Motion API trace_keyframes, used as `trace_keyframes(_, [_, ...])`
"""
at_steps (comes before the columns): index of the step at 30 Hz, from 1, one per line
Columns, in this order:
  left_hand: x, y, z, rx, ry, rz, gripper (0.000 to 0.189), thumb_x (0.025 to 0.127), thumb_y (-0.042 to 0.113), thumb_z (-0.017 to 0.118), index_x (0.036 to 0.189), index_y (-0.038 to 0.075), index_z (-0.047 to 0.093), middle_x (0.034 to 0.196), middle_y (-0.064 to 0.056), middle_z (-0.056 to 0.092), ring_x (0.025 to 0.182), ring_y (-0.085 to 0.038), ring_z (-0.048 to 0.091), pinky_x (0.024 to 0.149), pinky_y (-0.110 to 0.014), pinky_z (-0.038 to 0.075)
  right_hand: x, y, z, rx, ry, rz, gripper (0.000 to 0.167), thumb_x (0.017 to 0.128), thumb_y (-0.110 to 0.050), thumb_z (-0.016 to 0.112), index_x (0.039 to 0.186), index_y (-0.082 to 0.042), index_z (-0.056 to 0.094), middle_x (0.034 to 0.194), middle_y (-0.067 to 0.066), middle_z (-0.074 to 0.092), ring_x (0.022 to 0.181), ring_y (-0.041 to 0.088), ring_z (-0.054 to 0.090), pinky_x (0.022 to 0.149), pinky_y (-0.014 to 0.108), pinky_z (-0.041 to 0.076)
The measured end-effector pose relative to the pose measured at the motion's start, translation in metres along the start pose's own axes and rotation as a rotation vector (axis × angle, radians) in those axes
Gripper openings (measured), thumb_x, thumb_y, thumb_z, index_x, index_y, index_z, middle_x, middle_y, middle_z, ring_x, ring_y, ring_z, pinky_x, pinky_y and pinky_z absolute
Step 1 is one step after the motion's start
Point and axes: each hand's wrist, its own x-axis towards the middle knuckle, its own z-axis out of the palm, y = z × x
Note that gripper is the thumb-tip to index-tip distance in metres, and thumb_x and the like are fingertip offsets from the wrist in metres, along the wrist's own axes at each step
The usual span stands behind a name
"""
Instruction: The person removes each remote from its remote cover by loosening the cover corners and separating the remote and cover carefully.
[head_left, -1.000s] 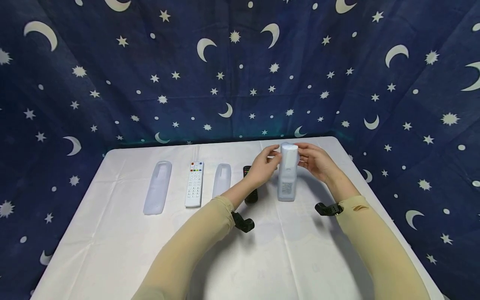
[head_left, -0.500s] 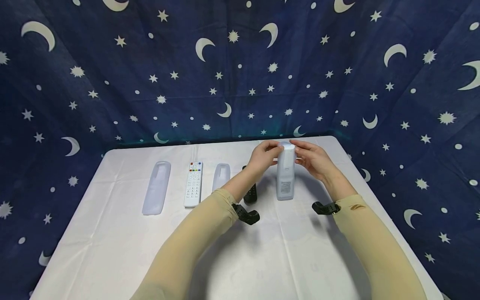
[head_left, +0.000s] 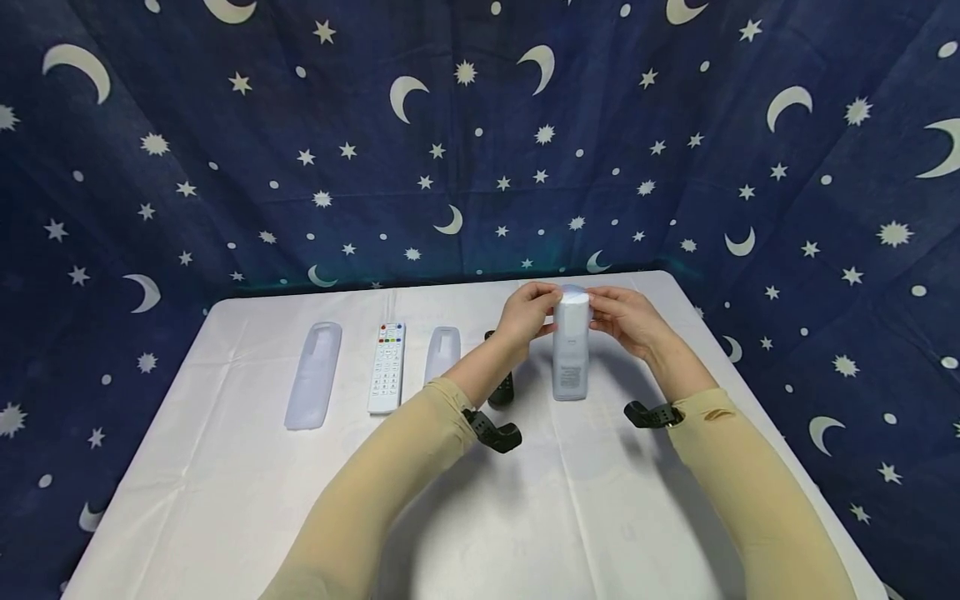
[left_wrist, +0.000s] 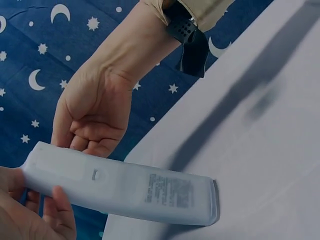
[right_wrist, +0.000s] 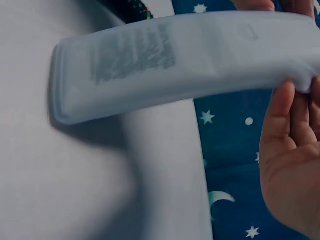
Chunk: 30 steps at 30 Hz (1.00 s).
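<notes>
A white remote control (head_left: 572, 346) sits in a translucent sleeve, its back with a printed label facing me. The lower end stands on the table and the remote leans upright. My left hand (head_left: 522, 318) pinches the sleeve at the upper left edge. On the other side, my right hand (head_left: 632, 323) grips the upper right edge with thumb and fingers. The left wrist view shows the sleeved remote (left_wrist: 125, 182) between both hands, label end on the cloth. In the right wrist view, my right thumb and fingertips (right_wrist: 284, 95) touch the sleeve's edge near its top.
To the left lie a long translucent sleeve (head_left: 315, 375), a white remote with coloured buttons (head_left: 387, 368) and a shorter sleeve (head_left: 444, 352). A black remote (head_left: 502, 390) is partly hidden behind my left arm. A starry curtain (head_left: 480, 167) borders the white table (head_left: 225, 467).
The sleeved remote has shifted slightly left. My left fingers closed in on its top edge, then drew back a little; the right hand has moved slightly left with it.
</notes>
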Motion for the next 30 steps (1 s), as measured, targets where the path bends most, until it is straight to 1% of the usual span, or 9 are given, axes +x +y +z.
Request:
trace_keyframes(2, [-0.001, 0.001, 0.001, 0.000, 0.011, 0.013, 0.017, 0.103, 0.024, 0.064, 0.115, 0.013, 0.071, 0.105, 0.001, 0.066, 0.096, -0.015, 0.059, 0.079, -0.029, 0.057, 0.000, -0.002, 0.002, -0.051, 0.022, -0.010, 0.029, 0.106, -0.017, 0.059, 0.127, 0.002, 0.058, 0.100, -0.001, 0.068, 0.086, 0.010, 0.064, 0.076, 0.021, 0.056])
trace_keyframes(4, [-0.001, 0.002, 0.002, -0.001, 0.026, 0.029, 0.019, 0.103, 0.025, 0.064, 0.116, 0.013, 0.071, 0.106, 0.001, 0.067, 0.098, -0.016, 0.059, 0.081, -0.030, 0.057, 0.000, -0.005, 0.005, -0.079, 0.049, -0.020, 0.038, 0.106, -0.019, 0.059, 0.133, 0.006, 0.054, 0.102, -0.001, 0.068, 0.087, 0.010, 0.063, 0.076, 0.021, 0.056])
trace_keyframes(7, [-0.001, 0.002, 0.003, -0.004, 0.044, 0.044, 0.021, 0.104, 0.026, 0.064, 0.118, 0.013, 0.072, 0.108, 0.002, 0.068, 0.100, -0.017, 0.061, 0.084, -0.031, 0.057, -0.001, -0.006, 0.008, -0.100, 0.083, -0.030, 0.042, 0.106, -0.020, 0.060, 0.137, 0.008, 0.052, 0.102, -0.002, 0.067, 0.088, 0.010, 0.063, 0.076, 0.021, 0.056])
trace_keyframes(12, [0.002, -0.001, 0.004, -0.046, 0.067, 0.018, 0.022, 0.104, 0.025, 0.064, 0.119, 0.012, 0.073, 0.107, 0.001, 0.068, 0.100, -0.016, 0.061, 0.083, -0.029, 0.057, -0.001, -0.005, 0.011, -0.130, 0.133, -0.035, 0.036, 0.106, -0.018, 0.059, 0.133, 0.004, 0.055, 0.102, -0.004, 0.067, 0.089, 0.009, 0.064, 0.077, 0.020, 0.056])
trace_keyframes(18, [0.005, -0.006, 0.005, -0.069, 0.083, 0.001, 0.023, 0.104, 0.024, 0.063, 0.119, 0.009, 0.073, 0.105, -0.001, 0.067, 0.095, -0.015, 0.059, 0.077, -0.024, 0.056, 0.001, -0.002, 0.011, -0.134, 0.140, -0.022, 0.038, 0.106, -0.016, 0.057, 0.136, 0.007, 0.053, 0.103, -0.003, 0.067, 0.090, 0.009, 0.065, 0.078, 0.020, 0.056])
trace_keyframes(20, [0.006, -0.007, 0.004, -0.080, 0.078, -0.007, 0.024, 0.105, 0.023, 0.062, 0.120, 0.007, 0.072, 0.104, -0.003, 0.066, 0.090, -0.014, 0.058, 0.075, -0.023, 0.056, 0.002, -0.002, 0.011, -0.127, 0.145, -0.010, 0.038, 0.106, -0.016, 0.057, 0.136, 0.007, 0.053, 0.102, -0.004, 0.067, 0.090, 0.008, 0.065, 0.077, 0.019, 0.056])
trace_keyframes(25, [0.006, -0.011, 0.003, -0.103, 0.080, -0.054, 0.024, 0.106, 0.018, 0.060, 0.121, 0.003, 0.070, 0.097, -0.005, 0.063, 0.075, -0.012, 0.058, 0.071, -0.022, 0.053, 0.004, 0.001, 0.012, -0.093, 0.141, 0.020, 0.040, 0.107, -0.013, 0.056, 0.138, 0.010, 0.050, 0.100, -0.004, 0.066, 0.088, 0.007, 0.063, 0.076, 0.017, 0.055])
trace_keyframes(27, [0.006, -0.013, 0.003, -0.094, 0.083, -0.063, 0.023, 0.106, 0.017, 0.059, 0.120, 0.002, 0.069, 0.097, -0.006, 0.062, 0.072, -0.012, 0.058, 0.071, -0.022, 0.052, 0.004, 0.003, 0.011, -0.071, 0.139, 0.029, 0.036, 0.106, -0.012, 0.056, 0.135, 0.010, 0.052, 0.099, -0.004, 0.065, 0.086, 0.006, 0.062, 0.077, 0.016, 0.055])
trace_keyframes(30, [0.006, -0.018, 0.003, -0.073, 0.081, -0.073, 0.023, 0.106, 0.015, 0.059, 0.121, 0.000, 0.069, 0.097, -0.006, 0.063, 0.073, -0.012, 0.059, 0.073, -0.023, 0.053, 0.004, 0.009, 0.010, -0.043, 0.143, 0.044, 0.026, 0.106, -0.010, 0.056, 0.127, 0.004, 0.056, 0.099, -0.004, 0.065, 0.085, 0.005, 0.061, 0.077, 0.015, 0.054])
